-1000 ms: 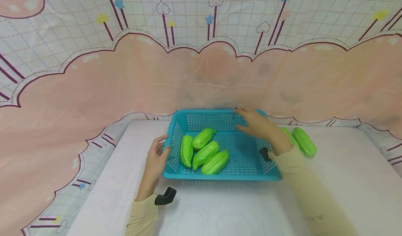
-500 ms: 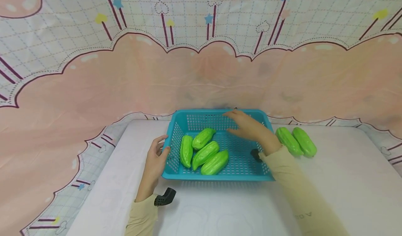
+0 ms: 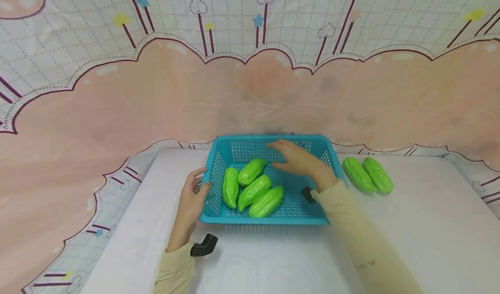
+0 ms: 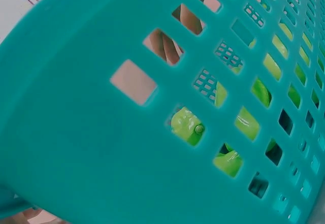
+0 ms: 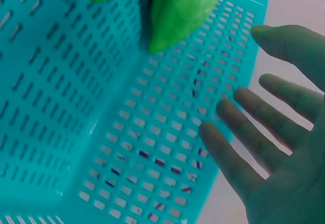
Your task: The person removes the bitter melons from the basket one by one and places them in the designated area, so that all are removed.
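A blue-green plastic basket with slotted walls stands on the white table. Several glossy, ridged green vegetables, shaped like short cucumbers, lie together in its left part. At the basket's left rim, my left hand grips the edge with thumb and fingers. The basket wall fills most of the left wrist view, green vegetables showing through its holes. My right hand hovers over the basket's right half, fingers extended and nothing held. In the right wrist view, that hand has its fingers spread, pointing toward the basket wall.
Two more green vegetables lie side by side on the table, right of the basket. A patterned pink and white cloth hangs behind the table. Small black devices are worn at both wrists.
My right hand has moved left over the basket, uncovering the two vegetables on the table. My left hand stays at the rim, and the basket's vegetables keep their places.
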{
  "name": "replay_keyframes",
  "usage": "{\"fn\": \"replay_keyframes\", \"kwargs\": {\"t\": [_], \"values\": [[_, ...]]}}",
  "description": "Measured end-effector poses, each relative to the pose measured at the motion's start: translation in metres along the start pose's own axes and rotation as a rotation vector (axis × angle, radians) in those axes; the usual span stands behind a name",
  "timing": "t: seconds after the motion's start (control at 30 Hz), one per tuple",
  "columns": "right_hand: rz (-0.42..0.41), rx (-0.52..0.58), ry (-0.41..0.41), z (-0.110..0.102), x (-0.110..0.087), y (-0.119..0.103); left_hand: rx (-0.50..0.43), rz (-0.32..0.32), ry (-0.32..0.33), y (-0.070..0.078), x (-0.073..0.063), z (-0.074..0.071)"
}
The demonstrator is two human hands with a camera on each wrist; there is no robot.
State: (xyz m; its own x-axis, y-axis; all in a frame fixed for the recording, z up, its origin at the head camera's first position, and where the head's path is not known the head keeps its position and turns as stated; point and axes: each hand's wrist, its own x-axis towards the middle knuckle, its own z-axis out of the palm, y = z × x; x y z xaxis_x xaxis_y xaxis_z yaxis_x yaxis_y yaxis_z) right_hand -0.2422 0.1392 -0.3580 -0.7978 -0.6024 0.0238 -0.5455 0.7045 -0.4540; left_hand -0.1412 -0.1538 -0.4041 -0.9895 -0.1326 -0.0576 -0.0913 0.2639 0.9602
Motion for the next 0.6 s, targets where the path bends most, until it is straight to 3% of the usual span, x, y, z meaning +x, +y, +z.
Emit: {"fn": "replay_keyframes", "kwargs": {"t": [0.6], "values": [[-0.029,0.037,-0.082,0.017,0.019,-0.014,0.004,-0.001,0.012,-0.004,0.003,0.001]]}}
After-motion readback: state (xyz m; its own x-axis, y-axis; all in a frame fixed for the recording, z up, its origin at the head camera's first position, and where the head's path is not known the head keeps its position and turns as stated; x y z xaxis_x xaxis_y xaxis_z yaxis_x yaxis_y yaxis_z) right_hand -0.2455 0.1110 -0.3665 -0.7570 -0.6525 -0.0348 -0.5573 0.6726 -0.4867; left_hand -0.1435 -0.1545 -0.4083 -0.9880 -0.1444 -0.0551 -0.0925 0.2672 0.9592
